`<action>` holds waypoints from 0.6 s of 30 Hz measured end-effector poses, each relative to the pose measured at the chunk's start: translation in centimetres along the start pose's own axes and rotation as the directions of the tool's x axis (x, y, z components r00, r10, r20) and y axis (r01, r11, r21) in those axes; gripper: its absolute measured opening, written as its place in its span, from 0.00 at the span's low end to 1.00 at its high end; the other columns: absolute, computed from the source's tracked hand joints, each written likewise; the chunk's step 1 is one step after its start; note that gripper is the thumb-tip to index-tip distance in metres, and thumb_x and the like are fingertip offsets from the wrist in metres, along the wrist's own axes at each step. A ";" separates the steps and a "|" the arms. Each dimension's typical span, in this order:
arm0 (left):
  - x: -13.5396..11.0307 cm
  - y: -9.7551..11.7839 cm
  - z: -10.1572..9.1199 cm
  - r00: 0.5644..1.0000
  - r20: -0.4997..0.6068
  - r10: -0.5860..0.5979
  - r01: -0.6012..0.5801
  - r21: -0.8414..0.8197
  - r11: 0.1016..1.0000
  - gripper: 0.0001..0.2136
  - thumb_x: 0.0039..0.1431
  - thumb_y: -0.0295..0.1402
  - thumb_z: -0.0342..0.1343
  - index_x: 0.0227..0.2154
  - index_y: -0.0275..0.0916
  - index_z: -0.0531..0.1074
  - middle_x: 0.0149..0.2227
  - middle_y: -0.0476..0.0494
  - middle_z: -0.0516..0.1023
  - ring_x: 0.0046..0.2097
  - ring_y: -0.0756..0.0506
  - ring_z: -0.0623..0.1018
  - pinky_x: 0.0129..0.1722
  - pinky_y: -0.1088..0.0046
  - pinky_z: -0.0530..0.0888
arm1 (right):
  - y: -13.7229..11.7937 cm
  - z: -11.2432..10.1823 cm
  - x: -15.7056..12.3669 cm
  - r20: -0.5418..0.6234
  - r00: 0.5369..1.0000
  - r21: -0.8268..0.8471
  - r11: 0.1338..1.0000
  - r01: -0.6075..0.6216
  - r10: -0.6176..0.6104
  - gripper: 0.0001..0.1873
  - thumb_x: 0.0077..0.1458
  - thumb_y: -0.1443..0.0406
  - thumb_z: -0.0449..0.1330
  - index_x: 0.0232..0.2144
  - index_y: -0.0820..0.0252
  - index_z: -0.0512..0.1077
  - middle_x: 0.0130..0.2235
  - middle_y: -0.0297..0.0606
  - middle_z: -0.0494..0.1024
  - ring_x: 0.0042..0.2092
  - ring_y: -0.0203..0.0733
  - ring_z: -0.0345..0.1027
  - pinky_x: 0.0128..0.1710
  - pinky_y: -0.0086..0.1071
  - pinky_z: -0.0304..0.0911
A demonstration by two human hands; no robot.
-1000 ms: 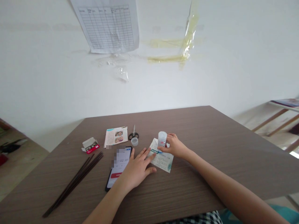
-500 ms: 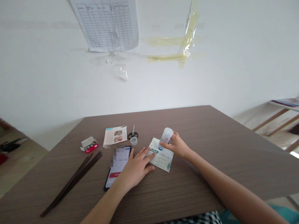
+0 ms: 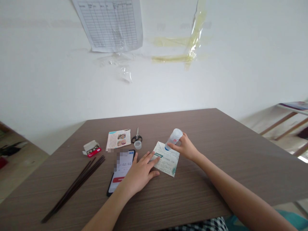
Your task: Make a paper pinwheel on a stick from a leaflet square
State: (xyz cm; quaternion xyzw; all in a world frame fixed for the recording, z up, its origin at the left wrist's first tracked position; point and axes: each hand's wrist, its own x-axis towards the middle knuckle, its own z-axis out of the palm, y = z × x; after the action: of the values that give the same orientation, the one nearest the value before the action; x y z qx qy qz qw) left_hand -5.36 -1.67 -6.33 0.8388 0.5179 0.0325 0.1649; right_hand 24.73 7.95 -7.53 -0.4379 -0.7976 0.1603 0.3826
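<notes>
My right hand (image 3: 186,148) grips a small clear plastic bottle (image 3: 173,139), tilted with its top toward the upper right. Under it lies a folded paper leaflet (image 3: 166,159) with green print. My left hand (image 3: 141,173) rests flat on the wooden-look table (image 3: 192,199), its fingers spread and their tips on the leaflet's left corner. Its palm covers part of a smartphone (image 3: 122,168) showing a timer, 02:02. A small translucent cup (image 3: 137,145), likely the bottle's cap, stands just beyond the phone.
Black-handled scissors (image 3: 137,138), an illustrated booklet (image 3: 118,140), an opened red and white box (image 3: 91,149) and dark chopsticks (image 3: 74,187) lie on the table's left part. A white wall with a taped grid sheet (image 3: 109,22) stands behind.
My right hand has moved up and to the right, and the bottle in it now tilts further over. My left hand and the leaflet stay in place.
</notes>
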 end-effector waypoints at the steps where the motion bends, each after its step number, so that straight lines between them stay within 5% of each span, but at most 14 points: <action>1: 0.0 0.1 -0.1 1.000 0.006 -0.004 0.004 -0.002 1.000 0.29 0.89 0.43 0.68 0.86 0.57 0.78 0.93 0.33 0.66 0.93 0.22 0.67 0.91 0.15 0.55 | 0.0 0.1 -0.1 0.012 1.000 0.004 1.000 0.000 0.000 0.13 0.73 0.54 0.81 0.37 0.50 0.86 0.47 0.43 0.95 0.57 0.63 0.90 0.74 0.63 0.80; 8: -0.2 0.6 -0.5 1.000 0.000 -0.017 0.017 0.021 1.000 0.28 0.89 0.42 0.68 0.86 0.58 0.79 0.93 0.37 0.67 0.92 0.21 0.68 0.91 0.17 0.57 | -1.1 1.5 -0.3 0.187 0.981 -0.046 0.997 0.055 -0.046 0.14 0.70 0.58 0.84 0.35 0.50 0.86 0.40 0.38 0.91 0.52 0.60 0.90 0.75 0.64 0.79; 11: -0.2 0.5 -0.5 1.000 0.017 -0.010 0.010 0.008 1.000 0.29 0.89 0.43 0.68 0.86 0.58 0.78 0.93 0.35 0.66 0.93 0.21 0.67 0.91 0.15 0.56 | -0.6 1.2 -0.2 0.121 0.992 -0.082 0.995 0.055 -0.045 0.15 0.70 0.55 0.84 0.35 0.50 0.86 0.41 0.40 0.92 0.53 0.61 0.90 0.80 0.68 0.74; 14: -0.1 0.4 -0.5 0.999 0.037 -0.017 0.016 0.013 1.000 0.30 0.90 0.44 0.67 0.87 0.56 0.77 0.94 0.33 0.65 0.94 0.22 0.65 0.91 0.16 0.54 | 0.6 0.8 -0.1 -0.042 0.999 -0.054 0.999 0.002 -0.004 0.08 0.72 0.57 0.81 0.51 0.47 0.91 0.54 0.44 0.97 0.61 0.65 0.90 0.80 0.67 0.74; 18: 0.0 0.3 -0.6 0.999 0.044 -0.020 0.020 0.016 1.000 0.30 0.90 0.44 0.68 0.88 0.59 0.76 0.94 0.36 0.64 0.94 0.22 0.65 0.91 0.16 0.55 | 2.3 1.1 0.1 -0.158 0.987 -0.038 0.999 -0.007 0.001 0.26 0.73 0.62 0.76 0.70 0.43 0.87 0.63 0.44 0.97 0.61 0.63 0.91 0.81 0.70 0.71</action>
State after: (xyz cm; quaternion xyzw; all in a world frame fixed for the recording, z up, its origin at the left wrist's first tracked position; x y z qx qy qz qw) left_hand -5.21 -1.64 -5.70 0.8353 0.5227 0.0083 0.1702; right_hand 25.21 9.37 -9.54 -0.4581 -0.7667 0.1105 0.4360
